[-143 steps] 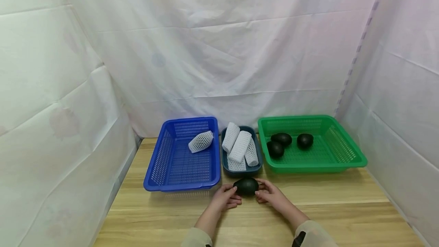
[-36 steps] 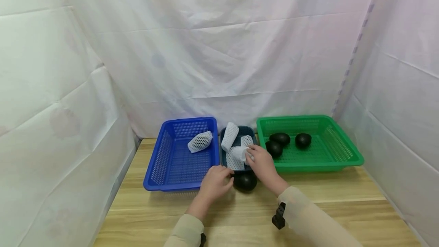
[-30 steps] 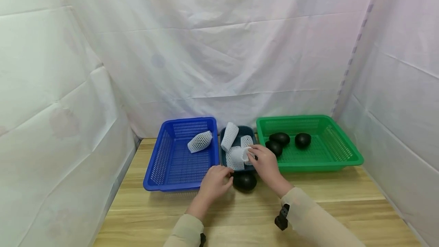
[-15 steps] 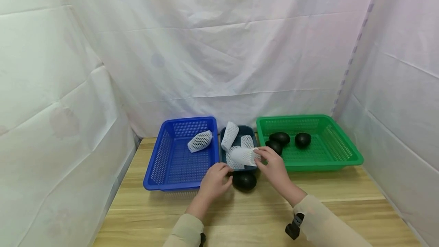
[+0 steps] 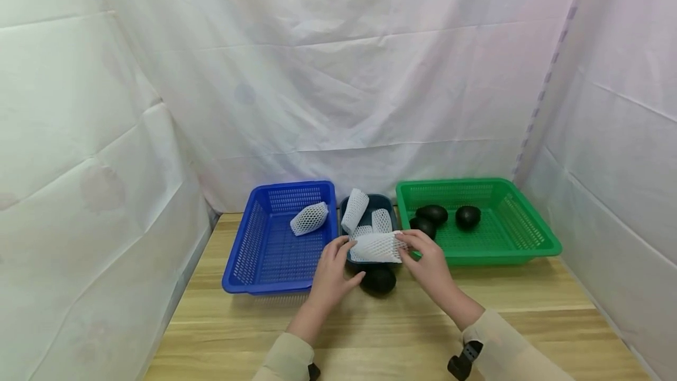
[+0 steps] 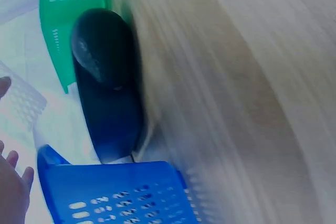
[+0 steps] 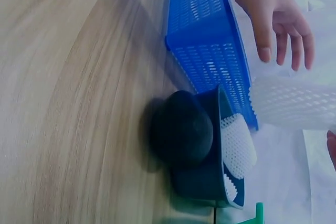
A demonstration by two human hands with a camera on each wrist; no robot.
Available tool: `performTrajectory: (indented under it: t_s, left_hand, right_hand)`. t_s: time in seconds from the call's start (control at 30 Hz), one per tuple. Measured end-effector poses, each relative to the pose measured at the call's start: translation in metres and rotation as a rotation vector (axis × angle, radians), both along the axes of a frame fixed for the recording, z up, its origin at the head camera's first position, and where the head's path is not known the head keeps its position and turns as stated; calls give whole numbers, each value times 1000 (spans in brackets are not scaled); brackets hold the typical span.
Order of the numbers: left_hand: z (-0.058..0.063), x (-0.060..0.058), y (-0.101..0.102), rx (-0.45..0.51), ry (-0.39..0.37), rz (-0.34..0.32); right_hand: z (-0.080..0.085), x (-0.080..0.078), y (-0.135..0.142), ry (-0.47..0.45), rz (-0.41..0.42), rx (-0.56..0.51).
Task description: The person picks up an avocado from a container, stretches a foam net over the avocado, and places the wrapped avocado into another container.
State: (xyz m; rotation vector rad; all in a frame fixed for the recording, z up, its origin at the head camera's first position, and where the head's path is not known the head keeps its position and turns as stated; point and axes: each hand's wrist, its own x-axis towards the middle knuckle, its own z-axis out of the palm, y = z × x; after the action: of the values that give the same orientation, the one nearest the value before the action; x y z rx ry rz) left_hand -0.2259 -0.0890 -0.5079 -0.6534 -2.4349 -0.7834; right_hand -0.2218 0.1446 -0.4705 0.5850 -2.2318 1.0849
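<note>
My right hand (image 5: 429, 263) pinches the right end of a white foam net sleeve (image 5: 376, 247), held level above the small dark bin (image 5: 390, 200). Close to the sleeve's left end is my left hand (image 5: 330, 275), thumb and fingers spread; the right wrist view shows a gap between that hand (image 7: 283, 22) and the sleeve (image 7: 294, 103). On the table just below them lies a dark avocado (image 5: 378, 281), against the bin's near side. More foam net sleeves (image 5: 355, 210) rest in the bin. In the left wrist view the avocado (image 6: 103, 45) stands before the bin.
To the left, a blue basket (image 5: 245, 234) holds one avocado in a foam net (image 5: 309, 219). The green basket (image 5: 529, 234) at right contains three bare avocados (image 5: 468, 217). White cloth (image 5: 338, 93) hangs around the wooden table (image 5: 391, 340).
My right hand has drawn the foam net sleeve out of the bin, toward me and slightly right. My left hand has moved from beside the avocado up to the sleeve's left end.
</note>
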Motion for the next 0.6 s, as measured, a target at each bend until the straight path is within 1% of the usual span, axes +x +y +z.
performTrajectory:
  t_s: [0.1,0.17,0.3,0.47,0.53,0.6]
  left_hand:
    - [7,3,3,-47,8,13]
    - [10,4,4,-74,30,20]
    - [15,5,6,-118,110,32]
    - [19,6,7,-194,201,66]
    - [20,7,7,-210,208,72]
    - [20,8,7,-213,195,72]
  right_hand:
    - [2,4,0,-3,32,-27]
    - [3,6,-1,-3,65,-52]
    - [2,9,-3,-4,126,-103]
    - [2,12,-6,8,180,-133]
    - [3,14,-7,-1,199,-143]
    - [4,15,-8,-16,215,-146]
